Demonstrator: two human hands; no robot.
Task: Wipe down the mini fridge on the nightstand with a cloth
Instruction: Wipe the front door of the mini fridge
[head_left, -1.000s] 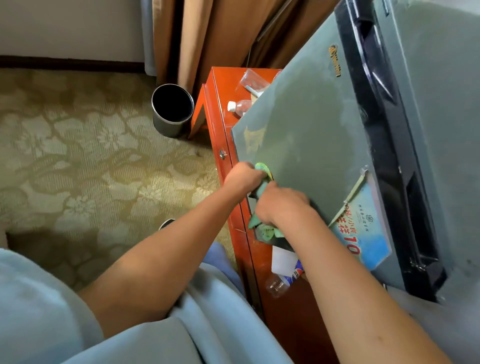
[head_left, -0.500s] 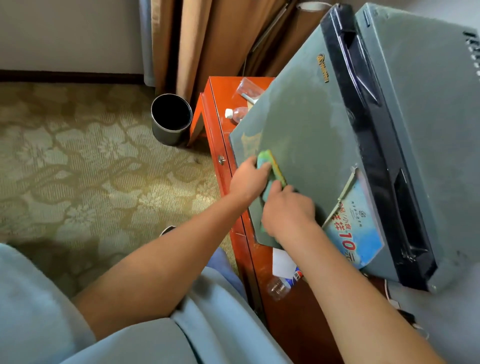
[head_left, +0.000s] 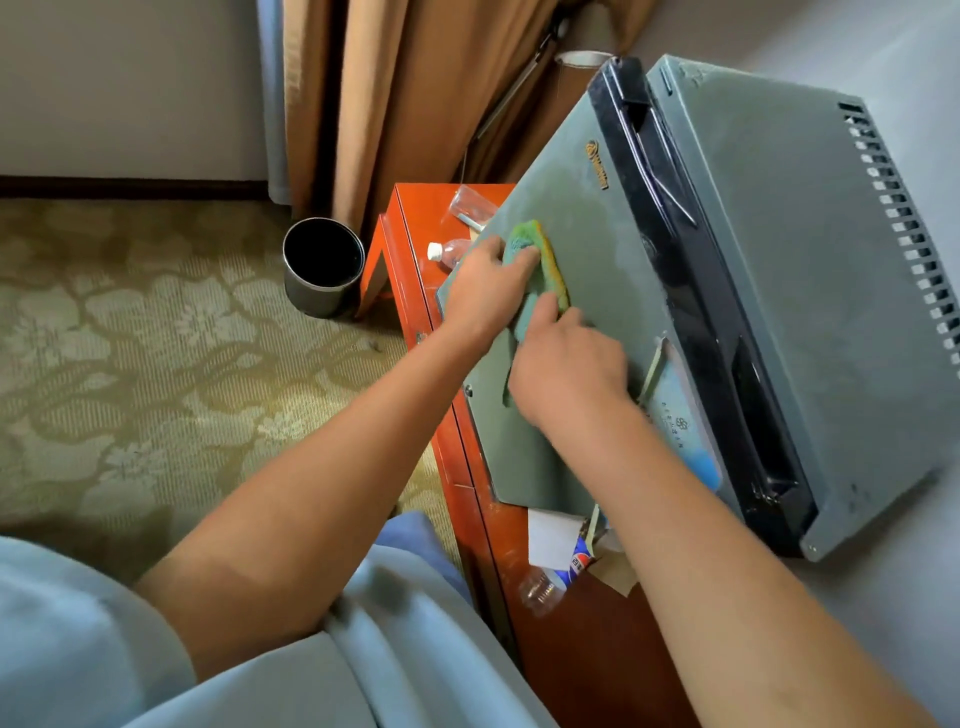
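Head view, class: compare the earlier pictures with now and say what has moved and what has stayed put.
Both hands, left hand and right hand, have slid the cloth up the fridge door, from its lower edge toward the middle. Their hold on the cloth is unchanged; the bin and bottles have stayed put.

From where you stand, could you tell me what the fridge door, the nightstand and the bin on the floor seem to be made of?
The fridge door looks like painted metal, matte grey-green and dull with smears; it could be plastic. The nightstand looks like wood under a glossy red-orange lacquer, since its top and edges show reflections. The bin looks like brushed metal with a dark inside, judging by its silvery sheen.
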